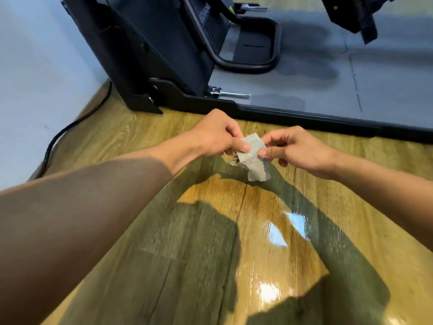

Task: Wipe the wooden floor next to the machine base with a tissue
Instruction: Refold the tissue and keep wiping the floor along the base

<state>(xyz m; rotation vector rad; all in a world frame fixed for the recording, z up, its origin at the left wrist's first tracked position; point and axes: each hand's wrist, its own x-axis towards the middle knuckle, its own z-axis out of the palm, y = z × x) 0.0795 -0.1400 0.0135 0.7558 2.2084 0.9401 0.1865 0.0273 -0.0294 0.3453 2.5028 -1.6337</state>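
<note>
Wooden floor point(257, 221), tissue point(254, 158) (label point(207, 10) unreadable)

Open wooden floor point(269, 231) lies near and to the right, giving room to sweep. Ahead, the raised black edge of the machine base point(304, 118) blocks the way. At left, a black cable point(49, 148) trails along the wall point(35, 66) beside the machine's upright housing point(159, 48).

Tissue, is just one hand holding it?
No, the left hand and the right hand both pinch the tissue, one at each side.
</note>
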